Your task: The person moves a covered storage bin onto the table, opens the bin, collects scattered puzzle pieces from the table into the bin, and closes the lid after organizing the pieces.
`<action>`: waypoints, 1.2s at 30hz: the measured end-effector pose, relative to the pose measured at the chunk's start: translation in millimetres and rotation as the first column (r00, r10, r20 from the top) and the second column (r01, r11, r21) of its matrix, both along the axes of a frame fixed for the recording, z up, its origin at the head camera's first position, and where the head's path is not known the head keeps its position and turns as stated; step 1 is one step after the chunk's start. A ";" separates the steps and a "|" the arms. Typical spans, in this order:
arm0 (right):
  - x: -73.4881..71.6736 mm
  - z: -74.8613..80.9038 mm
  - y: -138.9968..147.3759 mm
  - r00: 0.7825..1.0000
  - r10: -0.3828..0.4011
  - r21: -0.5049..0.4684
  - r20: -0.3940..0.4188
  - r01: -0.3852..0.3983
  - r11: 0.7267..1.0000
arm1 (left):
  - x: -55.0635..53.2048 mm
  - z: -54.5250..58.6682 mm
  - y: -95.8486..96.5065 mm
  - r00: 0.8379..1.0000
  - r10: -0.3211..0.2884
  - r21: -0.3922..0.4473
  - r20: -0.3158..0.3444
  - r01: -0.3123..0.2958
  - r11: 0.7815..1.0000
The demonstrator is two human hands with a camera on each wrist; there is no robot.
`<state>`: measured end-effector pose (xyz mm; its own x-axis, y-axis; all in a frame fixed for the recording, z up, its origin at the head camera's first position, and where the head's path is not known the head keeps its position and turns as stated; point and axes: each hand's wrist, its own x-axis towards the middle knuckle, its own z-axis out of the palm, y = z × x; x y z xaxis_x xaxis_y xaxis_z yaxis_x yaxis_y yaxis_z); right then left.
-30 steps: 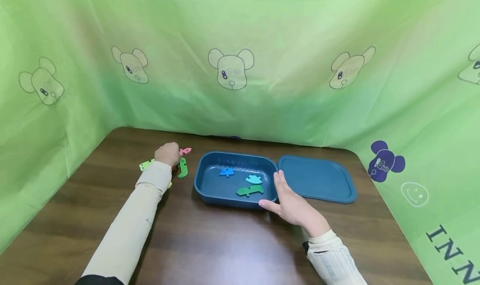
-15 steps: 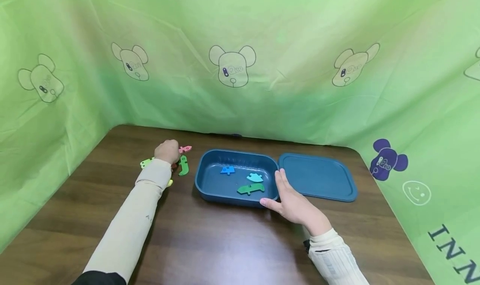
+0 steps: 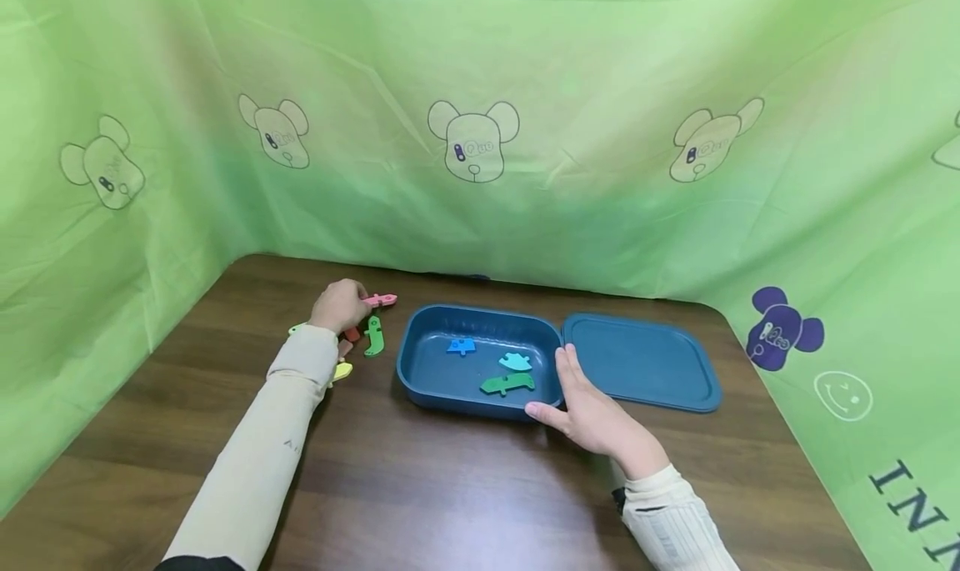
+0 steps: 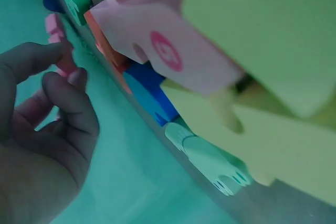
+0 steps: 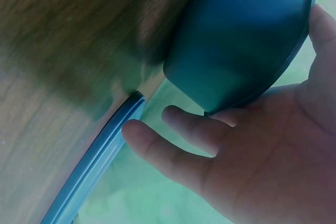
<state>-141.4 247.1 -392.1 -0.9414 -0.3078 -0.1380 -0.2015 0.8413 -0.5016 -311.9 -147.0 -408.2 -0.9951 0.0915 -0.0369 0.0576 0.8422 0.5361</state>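
My left hand (image 3: 340, 306), at the far left of the table, pinches a small pink puzzle piece (image 3: 381, 300) between thumb and fingertips. The left wrist view shows the same pink piece (image 4: 63, 51) off the table surface. Below that hand lie a green piece (image 3: 374, 338), a yellow piece (image 3: 342, 372) and reddish-brown ones, partly hidden. My right hand (image 3: 596, 413) rests with straight, spread fingers at the right end of a blue plastic box (image 3: 435, 378). Inside the box are a blue piece (image 3: 461, 347), a turquoise piece (image 3: 515, 362) and a green piece (image 3: 507, 383).
A flat blue lid (image 3: 641, 363) lies right of the box, close against it. In the left wrist view, a pale pink piece (image 4: 165, 51) marked with a number looms close, beside a mint-green piece (image 4: 207, 156). A green cloth (image 3: 480, 221) hangs behind the table.
The left hand has lifted slightly and its fingers now show holding the pink piece, uncovering more of the pieces beneath. The right hand stays at the box; the view has shifted a little.
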 end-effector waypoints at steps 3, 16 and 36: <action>0.6 0.1 0.4 1.000 0.003 -0.007 -0.005 -0.003 1.000 | 0.7 -1.3 -1.0 0.999 -0.019 0.044 -0.032 0.020 0.999; -1.2 -5.3 0.3 1.000 0.008 -0.007 -0.005 -0.008 1.000 | 13.3 7.5 -1.2 0.985 -0.079 0.134 -0.151 0.100 0.986; -2.3 -7.7 0.7 1.000 -0.007 0.001 0.001 0.007 1.000 | 36.0 28.4 15.5 0.972 -0.148 0.204 -0.183 0.184 0.962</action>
<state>-143.7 247.8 -399.8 -0.9434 -0.3009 -0.1395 -0.1949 0.8433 -0.5008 -275.8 -131.5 -379.7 -0.9557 0.2436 0.1650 0.2894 0.6771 0.6766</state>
